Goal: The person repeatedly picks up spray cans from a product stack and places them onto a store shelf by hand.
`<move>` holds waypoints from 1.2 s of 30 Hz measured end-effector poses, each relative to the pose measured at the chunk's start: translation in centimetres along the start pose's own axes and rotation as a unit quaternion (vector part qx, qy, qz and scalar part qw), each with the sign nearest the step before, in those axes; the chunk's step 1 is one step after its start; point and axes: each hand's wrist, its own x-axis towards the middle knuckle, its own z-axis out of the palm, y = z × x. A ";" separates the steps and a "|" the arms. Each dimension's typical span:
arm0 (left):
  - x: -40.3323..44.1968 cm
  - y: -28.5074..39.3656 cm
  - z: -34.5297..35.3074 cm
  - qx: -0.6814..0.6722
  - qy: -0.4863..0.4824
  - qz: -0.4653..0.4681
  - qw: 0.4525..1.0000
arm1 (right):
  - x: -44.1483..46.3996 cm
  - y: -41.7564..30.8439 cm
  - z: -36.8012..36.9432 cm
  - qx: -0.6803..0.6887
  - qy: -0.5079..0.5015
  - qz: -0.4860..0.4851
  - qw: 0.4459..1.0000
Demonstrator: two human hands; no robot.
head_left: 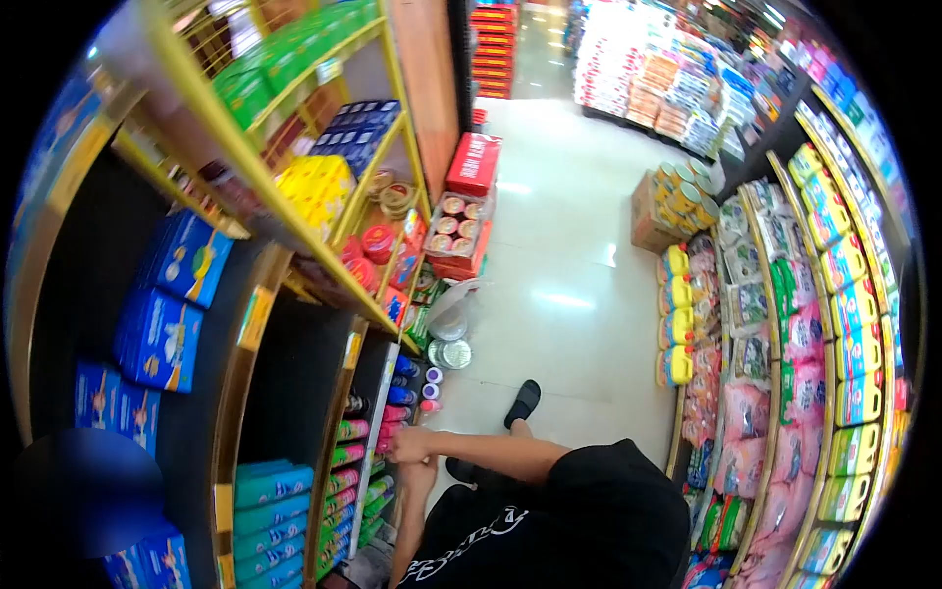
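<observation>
My right hand reaches across from a black sleeve to the edge of the low shelf on the left, its fingers curled. Just below it, touching or overlapping, is my left hand, also closed. What they hold, if anything, is too small to make out. Right beside the fingers stand pink-capped bottles on the shelf. Below them lie green bottles, and blue-capped ones stand above.
Blue packs and teal packs fill parts of the left shelves. Tins and a red box stand on the floor along the yellow rack. Across the tiled aisle are shelves with pink bags and yellow bottles.
</observation>
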 end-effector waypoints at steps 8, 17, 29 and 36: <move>9.3 15.8 4.9 0.026 -0.224 0.117 0.967 | -11.9 16.0 -5.6 -0.049 0.167 0.025 0.984; 19.6 30.0 14.6 0.094 -0.425 0.312 0.845 | -23.2 27.3 -12.3 0.246 0.470 0.191 0.826; 28.2 40.6 22.4 0.152 -0.453 0.351 0.805 | -30.4 30.5 -25.1 0.789 0.522 0.109 0.305; 39.8 42.4 27.7 0.169 -0.441 0.383 0.794 | -27.1 37.9 -35.7 0.775 0.562 0.102 0.270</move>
